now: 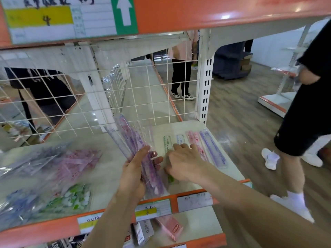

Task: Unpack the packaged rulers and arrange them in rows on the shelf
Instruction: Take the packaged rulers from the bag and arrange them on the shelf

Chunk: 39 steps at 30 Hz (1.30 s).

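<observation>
The left hand point(136, 169) grips a bundle of purple rulers point(132, 138) in clear wrap, tilted up over the shelf point(111, 158). The right hand point(184, 161) lies with bent fingers on a green ruler point(167, 142); whether it grips is unclear. Blue, pink and purple rulers point(213, 147) lie alongside in a row, and unopened packs point(71, 161) sit to the left.

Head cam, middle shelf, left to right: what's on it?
Order: pile of clear plastic bags of rulers → left hand gripping a bundle of purple transparent rulers → flat green plastic ruler → blue ruler → pink ruler → purple ruler.
</observation>
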Tool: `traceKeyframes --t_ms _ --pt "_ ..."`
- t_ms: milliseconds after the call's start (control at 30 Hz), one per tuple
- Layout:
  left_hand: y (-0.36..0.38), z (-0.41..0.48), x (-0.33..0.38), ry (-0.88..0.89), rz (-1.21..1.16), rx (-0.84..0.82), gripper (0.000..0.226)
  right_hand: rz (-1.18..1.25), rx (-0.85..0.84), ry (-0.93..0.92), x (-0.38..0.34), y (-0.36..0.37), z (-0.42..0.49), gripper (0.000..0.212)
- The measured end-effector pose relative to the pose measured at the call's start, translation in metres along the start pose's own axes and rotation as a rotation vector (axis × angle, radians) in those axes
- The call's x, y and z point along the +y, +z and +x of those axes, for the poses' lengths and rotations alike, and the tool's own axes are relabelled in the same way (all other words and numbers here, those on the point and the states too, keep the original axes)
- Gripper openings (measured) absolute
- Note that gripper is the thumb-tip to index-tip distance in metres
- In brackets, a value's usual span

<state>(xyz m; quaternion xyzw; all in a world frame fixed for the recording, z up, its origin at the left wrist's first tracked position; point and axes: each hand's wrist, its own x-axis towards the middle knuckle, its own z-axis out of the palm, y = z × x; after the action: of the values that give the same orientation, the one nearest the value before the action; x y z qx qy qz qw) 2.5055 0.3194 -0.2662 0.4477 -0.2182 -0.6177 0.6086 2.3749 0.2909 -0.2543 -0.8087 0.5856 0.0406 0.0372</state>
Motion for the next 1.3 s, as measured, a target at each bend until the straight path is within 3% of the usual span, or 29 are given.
traceKeyframes --t_ms 133,467,733,1300 --pt "-0.001 0.002 -0.001 0.017 0.027 0.003 0.011 -0.015 -0.079 0.089 0.007 -0.005 -0.001 0.047" --pt "0.001 -0.001 0.001 -0.007 -0.001 -0.014 0.009 -0.026 -0.108 0.073 0.011 -0.004 -0.002 0.047" --pt "-0.003 0.002 -0.001 0.029 0.064 -0.036 0.011 -0.096 -0.061 0.168 0.035 -0.005 -0.012 0.028" --pt "-0.003 0.002 -0.001 0.028 0.063 -0.04 0.009 -0.047 -0.007 0.098 0.043 -0.006 -0.019 0.025"
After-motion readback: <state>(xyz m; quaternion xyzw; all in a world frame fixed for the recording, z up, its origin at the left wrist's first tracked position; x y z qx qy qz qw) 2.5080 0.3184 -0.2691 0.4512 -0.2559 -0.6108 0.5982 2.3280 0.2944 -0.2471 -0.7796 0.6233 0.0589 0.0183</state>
